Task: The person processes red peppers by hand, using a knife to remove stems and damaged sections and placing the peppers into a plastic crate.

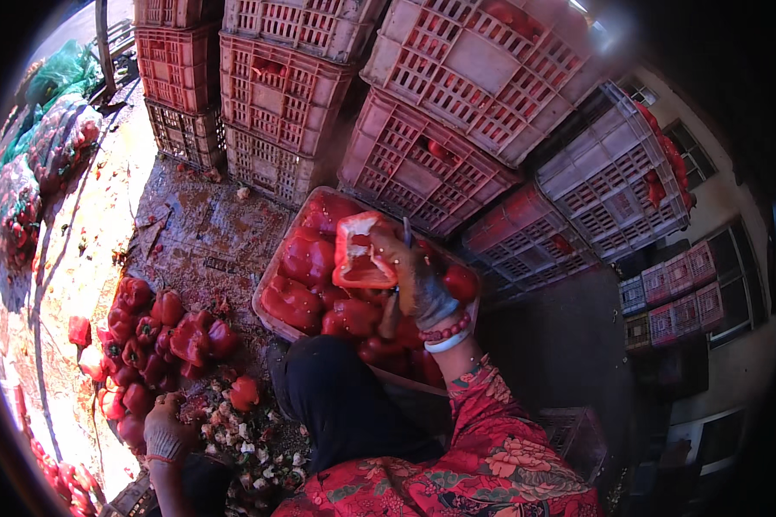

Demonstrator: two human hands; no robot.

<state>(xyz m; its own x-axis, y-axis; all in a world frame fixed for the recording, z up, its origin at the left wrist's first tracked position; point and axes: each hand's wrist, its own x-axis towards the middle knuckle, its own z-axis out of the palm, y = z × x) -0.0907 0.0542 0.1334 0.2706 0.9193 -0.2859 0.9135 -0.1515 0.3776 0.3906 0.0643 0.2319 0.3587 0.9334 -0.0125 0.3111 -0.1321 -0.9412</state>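
Observation:
My right hand (420, 284), in a soiled glove, grips a red bell pepper (365, 274) whose opening faces up and shows a pale, hollowed inside. The same hand also holds a small tool with a metal tip (407, 229) and what looks like a wooden handle (390, 316). Beneath is a plastic crate (275, 323) filled with red bell peppers (307, 257). Down at the left, my left hand (166, 428) wears a knit glove, its fingers curled at the near edge of a heap of whole red peppers (149, 342). Whether it holds anything is hidden.
Stacked plastic crates (291, 97) of peppers rise behind the filled crate and on its right (614, 174). Pepper cores and seeds (252, 439) litter the ground by my left hand. Full mesh bags (45, 148) lie at the far left. More crates (672, 284) stand along a building.

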